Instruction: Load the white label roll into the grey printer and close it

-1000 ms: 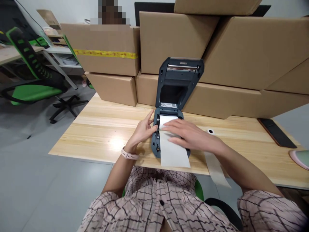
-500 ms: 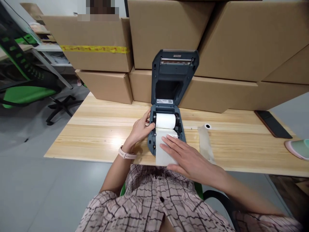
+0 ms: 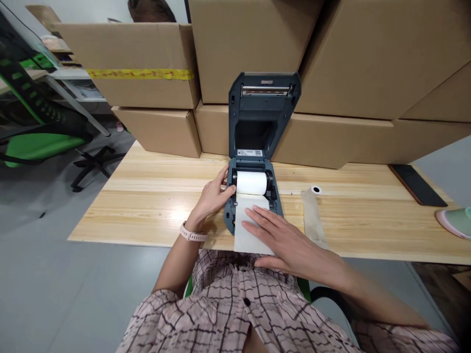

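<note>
A dark grey label printer sits on the wooden table with its lid raised. Inside its bay lies a white label roll, and a label strip runs from it over the printer's front and past the table edge. My left hand grips the printer's left side, thumb on the upper rim and fingers along the outer wall. Flat on the strip rests my right hand, its fingers stretched out and the thumb apart.
Cardboard boxes are stacked behind the printer. To its right lies a small roll with a translucent strip trailing from it. A dark phone and a green and pink object are farther right. An office chair stands at left.
The label strip's lower end has shifted slightly left, and more of its bottom edge shows under my right hand. Both hands stay nearly in place. The view has moved slightly.
</note>
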Action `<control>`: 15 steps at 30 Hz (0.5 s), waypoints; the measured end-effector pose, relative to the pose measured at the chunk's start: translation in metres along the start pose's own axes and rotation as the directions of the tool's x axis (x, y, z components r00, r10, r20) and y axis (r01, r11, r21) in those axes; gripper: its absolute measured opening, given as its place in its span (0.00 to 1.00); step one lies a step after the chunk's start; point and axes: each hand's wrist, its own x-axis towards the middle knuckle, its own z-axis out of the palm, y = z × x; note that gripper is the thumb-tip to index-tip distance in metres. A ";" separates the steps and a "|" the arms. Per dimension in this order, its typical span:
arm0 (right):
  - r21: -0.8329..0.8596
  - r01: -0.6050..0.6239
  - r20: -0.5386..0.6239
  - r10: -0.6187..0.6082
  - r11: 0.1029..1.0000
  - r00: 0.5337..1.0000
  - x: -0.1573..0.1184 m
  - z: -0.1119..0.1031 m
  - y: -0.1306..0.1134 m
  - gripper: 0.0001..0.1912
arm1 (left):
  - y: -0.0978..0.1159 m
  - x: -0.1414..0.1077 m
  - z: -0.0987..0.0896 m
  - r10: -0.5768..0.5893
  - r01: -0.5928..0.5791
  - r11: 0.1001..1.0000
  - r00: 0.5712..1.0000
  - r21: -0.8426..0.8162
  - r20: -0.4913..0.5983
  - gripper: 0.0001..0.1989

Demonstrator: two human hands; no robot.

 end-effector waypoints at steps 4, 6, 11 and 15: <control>0.054 -0.018 0.059 0.015 0.998 0.998 -0.004 -0.008 0.003 0.43 | 0.008 -0.014 0.006 0.005 0.007 0.977 0.998 -0.214 0.056 0.45; 0.100 0.013 0.099 -0.023 0.995 0.995 -0.007 -0.024 0.008 0.43 | 0.013 -0.032 0.014 -0.010 0.029 0.942 0.998 -0.336 0.057 0.51; 0.242 0.117 -0.302 -0.040 0.963 0.952 0.013 -0.093 0.048 0.25 | 0.017 -0.084 0.040 -0.129 0.149 0.880 0.989 -0.450 0.076 0.60; 0.395 0.002 -0.771 0.330 0.919 0.544 0.076 -0.135 0.108 0.30 | 0.019 -0.099 0.045 -0.189 0.173 0.879 0.982 -0.444 0.009 0.58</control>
